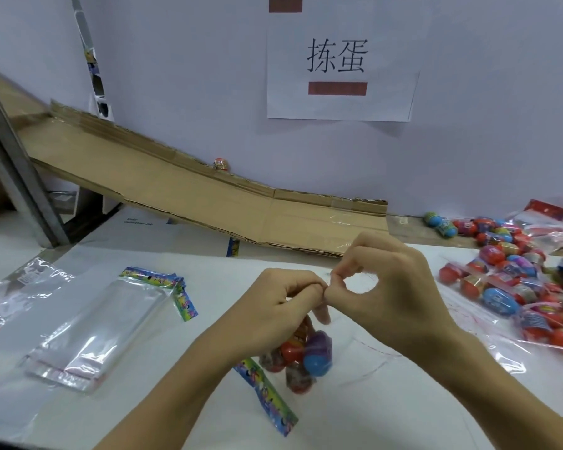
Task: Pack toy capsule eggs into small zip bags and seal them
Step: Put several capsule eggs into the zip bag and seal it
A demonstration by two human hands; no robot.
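Your left hand (283,306) and right hand (394,287) meet fingertip to fingertip over the middle of the white table (403,417). Both are closed in a pinch on the top edge of a small clear bag (301,352). The left fingers are curled tight over that edge. The right thumb and forefinger form a ring, with the other fingers bent behind. Whether the zip strip is fully pressed shut cannot be told; your fingers hide it.

The bag hangs straight down from the pinch, directly below your left hand and nearer to you than both hands. Inside it are several capsule eggs (317,354): a blue-and-purple one at the front right, red ones beside and below it. The bag's lower end reaches the table or sits just above it; which one is not clear.

A colourful paper strip (267,393) lies flat on the table just left of the bag, angled toward you. To the far left lies a stack of empty clear bags (91,329) with printed header cards (163,280) at its far end.

On the right, well apart from your hands, is a heap of loose eggs and filled bags (514,287). A cardboard ramp (208,196) slopes down along the far wall, with one egg on the ramp (221,164) against the wall. A paper sign (338,69) is stuck to the wall above.
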